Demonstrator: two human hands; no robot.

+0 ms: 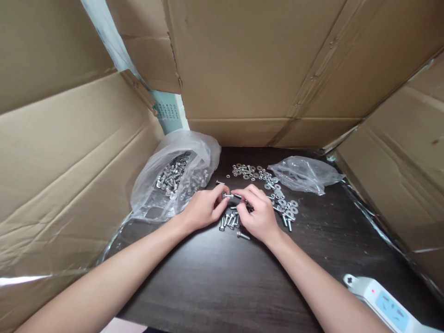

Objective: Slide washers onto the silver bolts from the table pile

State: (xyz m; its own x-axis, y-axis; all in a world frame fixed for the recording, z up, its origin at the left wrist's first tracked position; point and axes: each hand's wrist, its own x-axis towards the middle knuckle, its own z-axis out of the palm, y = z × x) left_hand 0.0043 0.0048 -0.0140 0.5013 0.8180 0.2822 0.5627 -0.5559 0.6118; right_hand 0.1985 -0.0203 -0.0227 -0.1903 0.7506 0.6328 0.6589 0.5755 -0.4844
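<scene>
My left hand [205, 206] is closed, pinching a silver bolt [227, 196] between thumb and fingertips, with the bolt lying roughly level. My right hand [258, 210] faces it from the right. Its fingers are curled in a pinch close to the bolt's end, and whatever they grip is too small to make out. Below the hands lies a group of bolts [229, 220], and one separate bolt [243, 236] sits nearer to me. Behind and right of my right hand, washers [294, 207] and nuts are scattered, with more bolts [289, 224] among them.
A clear plastic bag [144, 185] full of bolts lies open at the left. A flatter plastic bag [307, 173] rests at the back right. Cardboard walls [243, 69] enclose the dark table [194, 286] on three sides. A white power strip [381, 300] is at the lower right.
</scene>
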